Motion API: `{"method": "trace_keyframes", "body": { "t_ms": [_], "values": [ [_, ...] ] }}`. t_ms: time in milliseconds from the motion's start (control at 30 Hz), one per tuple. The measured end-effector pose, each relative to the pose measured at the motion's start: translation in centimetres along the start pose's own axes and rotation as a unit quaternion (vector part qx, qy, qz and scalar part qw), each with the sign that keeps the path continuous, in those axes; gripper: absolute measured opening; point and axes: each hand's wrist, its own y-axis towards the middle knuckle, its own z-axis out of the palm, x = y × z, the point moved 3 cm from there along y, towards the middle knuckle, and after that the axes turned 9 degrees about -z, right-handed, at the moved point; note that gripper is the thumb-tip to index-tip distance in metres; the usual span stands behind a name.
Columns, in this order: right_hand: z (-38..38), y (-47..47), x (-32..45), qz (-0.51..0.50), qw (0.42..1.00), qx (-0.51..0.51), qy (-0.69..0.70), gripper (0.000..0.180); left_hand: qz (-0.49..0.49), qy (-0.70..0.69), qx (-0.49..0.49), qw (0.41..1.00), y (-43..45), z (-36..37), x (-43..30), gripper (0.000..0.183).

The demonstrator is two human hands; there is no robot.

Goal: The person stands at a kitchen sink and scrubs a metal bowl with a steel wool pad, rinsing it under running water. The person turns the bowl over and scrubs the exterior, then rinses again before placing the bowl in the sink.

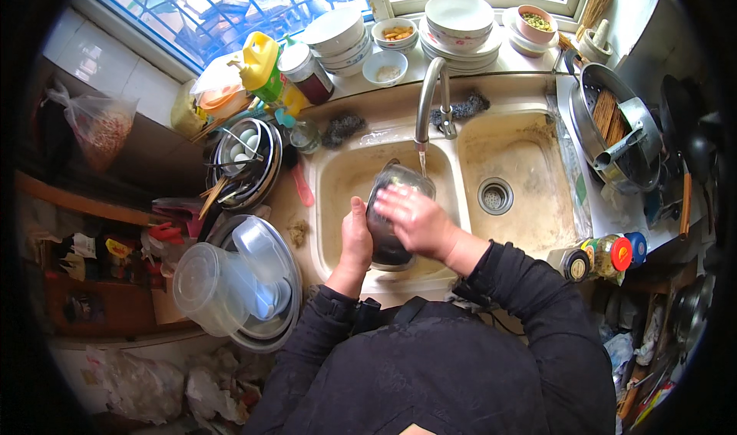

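A dark, shiny pot or bowl (391, 242) is tilted on its side over the left basin (339, 176) of a double sink. My left hand (357, 236) grips its left rim, thumb pointing up. Flat against the pot's outer surface lies my right hand (417, 216), its fingers blurred by motion; whether a cloth is under them is hidden. Water runs from the curved metal faucet (429, 98) just behind the pot. Beside it, the right basin (530, 153) shows a metal drain (495, 196).
Stacked bowls (339, 40) and plates (460, 55) line the windowsill. Left of the sink stand clear plastic containers (201, 274) in a metal basin and a bowl of eggs (244, 144). A steel pot with chopsticks (610, 118) and lidded jars (604, 256) are on the right.
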Motion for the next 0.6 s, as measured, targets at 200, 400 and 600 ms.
{"method": "trace_keyframes", "body": {
  "t_ms": [200, 400, 600],
  "values": [
    [-0.7, 0.5, -1.2, 0.046, 0.999, -0.012, -0.017, 0.034, 0.005, 0.034, 0.004, 0.999, 0.3, -0.2, 0.4, 0.068],
    [-0.9, 0.6, -1.1, 0.109, 0.993, -0.050, -0.005, 0.036, 0.010, 0.054, 0.008, 0.998, 0.3, -0.2, 0.6, 0.069],
    [-0.3, 0.3, -1.0, 0.011, 1.000, 0.004, -0.008, 0.037, 0.020, 0.029, 0.000, 0.999, -0.4, 0.4, 0.0, 0.068]
  ]
}}
